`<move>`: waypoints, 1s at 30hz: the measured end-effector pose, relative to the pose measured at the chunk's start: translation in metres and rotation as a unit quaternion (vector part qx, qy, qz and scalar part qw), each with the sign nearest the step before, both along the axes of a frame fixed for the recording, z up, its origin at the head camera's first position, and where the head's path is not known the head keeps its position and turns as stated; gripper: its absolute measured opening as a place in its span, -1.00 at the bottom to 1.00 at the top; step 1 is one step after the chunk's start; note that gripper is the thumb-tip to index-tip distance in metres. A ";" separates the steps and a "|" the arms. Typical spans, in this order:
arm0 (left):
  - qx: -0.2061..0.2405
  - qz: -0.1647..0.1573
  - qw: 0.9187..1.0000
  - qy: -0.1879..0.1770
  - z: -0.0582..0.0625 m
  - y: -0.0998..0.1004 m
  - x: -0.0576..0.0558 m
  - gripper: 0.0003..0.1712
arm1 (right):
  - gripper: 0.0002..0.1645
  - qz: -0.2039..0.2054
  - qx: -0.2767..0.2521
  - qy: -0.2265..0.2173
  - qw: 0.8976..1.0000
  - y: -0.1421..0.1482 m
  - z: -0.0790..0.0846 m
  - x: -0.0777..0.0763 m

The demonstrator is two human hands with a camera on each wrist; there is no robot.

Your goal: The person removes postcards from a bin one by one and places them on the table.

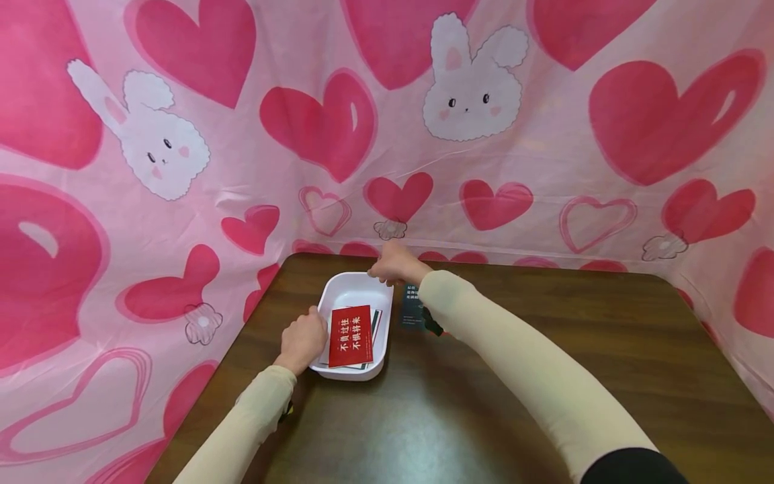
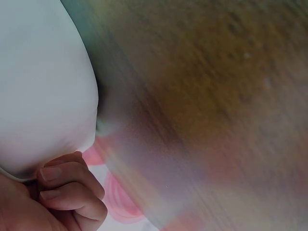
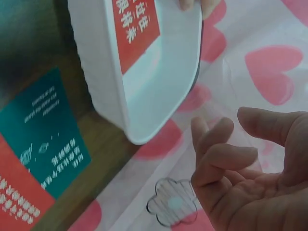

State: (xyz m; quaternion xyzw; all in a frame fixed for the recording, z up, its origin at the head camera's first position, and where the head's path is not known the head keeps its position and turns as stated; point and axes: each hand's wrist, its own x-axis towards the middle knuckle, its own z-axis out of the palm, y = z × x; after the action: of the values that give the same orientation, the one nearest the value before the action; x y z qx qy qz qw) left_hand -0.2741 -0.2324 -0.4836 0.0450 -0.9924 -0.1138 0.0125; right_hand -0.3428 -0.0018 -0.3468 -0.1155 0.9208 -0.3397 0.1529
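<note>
tray (image 1: pixel 353 296) gripped @ L side by L hand (image 1: pixel 304 339); long axis set approx. near-far; R hand (image 1: pixel 395 263) held loose, empty, just off far R corner

Pale glare on the tabletop (image 1: pixel 393 437)

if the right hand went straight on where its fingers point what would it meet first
Probably the white tub, at its far end: the right wrist view shows it ahead of the right hand. Depth is unclear; it might pass above.
</note>
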 end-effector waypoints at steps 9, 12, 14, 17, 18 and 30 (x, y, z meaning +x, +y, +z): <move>0.002 -0.005 1.000 0.000 -0.003 0.002 -0.001 -0.57 | -0.57 0.002 -0.072 -0.112 0.991 -0.017 -0.021 0.012; 0.000 -0.005 1.000 0.000 -0.002 0.000 0.000 -0.57 | -0.53 0.003 -0.080 -0.142 0.987 -0.022 -0.029 0.015; 0.003 -0.006 1.000 -0.002 -0.002 -0.001 0.000 -0.57 | -0.50 0.004 -0.083 -0.157 0.984 -0.025 -0.034 0.016; 0.010 -0.004 1.000 -0.012 -0.001 -0.003 -0.001 -0.52 | -0.43 0.008 -0.098 -0.181 0.979 -0.028 -0.038 0.018; 0.012 -0.003 1.000 -0.015 -0.001 -0.004 -0.001 -0.50 | -0.41 0.008 -0.107 -0.191 0.976 -0.029 -0.039 0.019; 0.015 0.001 1.000 -0.020 0.001 -0.004 -0.004 -0.49 | -0.42 0.015 -0.118 -0.268 0.956 -0.038 -0.060 0.028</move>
State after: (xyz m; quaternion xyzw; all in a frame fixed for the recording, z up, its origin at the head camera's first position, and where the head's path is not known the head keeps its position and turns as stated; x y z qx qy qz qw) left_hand -0.2776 -0.2369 -0.4827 0.0489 -0.9905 -0.1280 -0.0082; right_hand -0.3145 -0.0396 -0.4068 -0.0518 0.7978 -0.4617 0.3842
